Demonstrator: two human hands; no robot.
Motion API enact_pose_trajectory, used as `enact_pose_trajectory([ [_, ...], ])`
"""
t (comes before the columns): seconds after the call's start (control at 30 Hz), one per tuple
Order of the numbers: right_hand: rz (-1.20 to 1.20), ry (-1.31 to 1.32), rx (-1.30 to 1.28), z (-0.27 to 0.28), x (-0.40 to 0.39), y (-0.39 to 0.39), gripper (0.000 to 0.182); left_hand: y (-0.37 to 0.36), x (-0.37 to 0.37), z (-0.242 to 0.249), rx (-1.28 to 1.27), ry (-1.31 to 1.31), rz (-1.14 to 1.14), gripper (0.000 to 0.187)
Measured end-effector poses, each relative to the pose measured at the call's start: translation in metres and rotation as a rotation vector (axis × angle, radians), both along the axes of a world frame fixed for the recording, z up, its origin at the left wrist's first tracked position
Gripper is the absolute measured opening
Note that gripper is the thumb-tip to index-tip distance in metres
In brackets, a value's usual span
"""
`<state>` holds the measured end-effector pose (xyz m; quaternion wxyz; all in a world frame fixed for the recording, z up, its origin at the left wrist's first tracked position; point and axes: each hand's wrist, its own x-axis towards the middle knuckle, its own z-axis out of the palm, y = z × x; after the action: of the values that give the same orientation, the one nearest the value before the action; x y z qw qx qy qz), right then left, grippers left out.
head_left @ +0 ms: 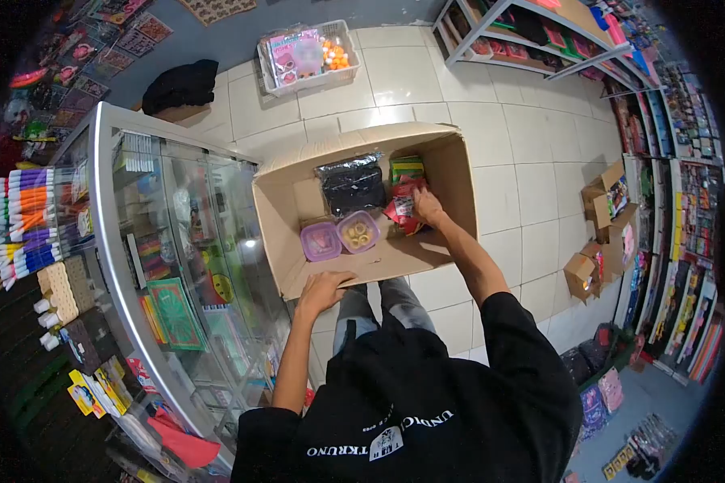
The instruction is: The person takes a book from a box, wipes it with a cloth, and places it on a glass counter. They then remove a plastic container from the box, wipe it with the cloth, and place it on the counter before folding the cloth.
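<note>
A large open cardboard box [306, 276] stands in front of my legs. My left hand [321, 293] is closed over its near rim at the left corner. Inside the box, my right hand [428, 204] has its fingers closed on a red packet [401, 208] in a small heap at the right side; the fingertips are partly hidden. Behind that heap lie green and yellow packets [407, 167]. A black plastic-wrapped bundle [353, 187] rests against the far wall of the box. Nearer to me are two purple-rimmed tubs, one with a pinkish content [321, 241], the other with yellowish rings [358, 233].
A glass display cabinet [217, 241] stands close on the left, with markers [28, 201] on top. On the tiled floor ahead sits a white basket [342, 76] of goods. Shelves [532, 40] and small cartons [584, 270] are to the right.
</note>
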<state>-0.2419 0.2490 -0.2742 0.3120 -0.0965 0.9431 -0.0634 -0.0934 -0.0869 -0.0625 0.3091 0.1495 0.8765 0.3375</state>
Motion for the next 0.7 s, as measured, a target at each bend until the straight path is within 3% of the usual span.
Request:
enact_pose_trajectory([
  [0.1,0.063,0.271,-0.054,-0.040,0.001,0.000,0.080,0.003,-0.002,0.001,0.022,-0.012,0.020,0.041],
  [0.17,-0.089,0.090,-0.321,0.017,-0.003,-0.011,0.089,0.004,-0.004,0.005,0.028,-0.013,0.033,0.041],
  [0.27,-0.212,-0.087,-0.295,0.009,0.002,-0.014,0.084,0.004,-0.002,0.005,0.030,0.000,0.041,0.040],
  [0.33,-0.588,-0.226,-0.586,-0.015,0.014,-0.013,0.070,0.005,-0.002,0.001,0.050,0.028,0.048,0.040],
  [0.4,-1.313,-0.413,-1.326,-0.041,0.032,-0.010,0.058,0.005,0.000,0.001,0.052,0.028,0.055,0.040],
  [0.47,-1.282,-0.341,-1.090,0.018,0.018,-0.026,0.045,0.006,-0.002,0.001,0.050,0.025,0.060,0.040],
  [0.57,-1.267,-0.418,-0.897,0.035,0.009,-0.030,0.037,0.005,-0.003,0.001,0.039,0.006,0.061,0.040],
  [0.63,-0.910,-0.306,-0.751,0.007,0.009,-0.017,0.030,0.005,-0.002,-0.001,0.041,0.003,0.060,0.040],
  [0.7,-0.309,-0.104,-0.513,-0.035,0.018,0.001,0.026,0.006,-0.002,0.000,0.048,-0.006,0.068,0.040],
])
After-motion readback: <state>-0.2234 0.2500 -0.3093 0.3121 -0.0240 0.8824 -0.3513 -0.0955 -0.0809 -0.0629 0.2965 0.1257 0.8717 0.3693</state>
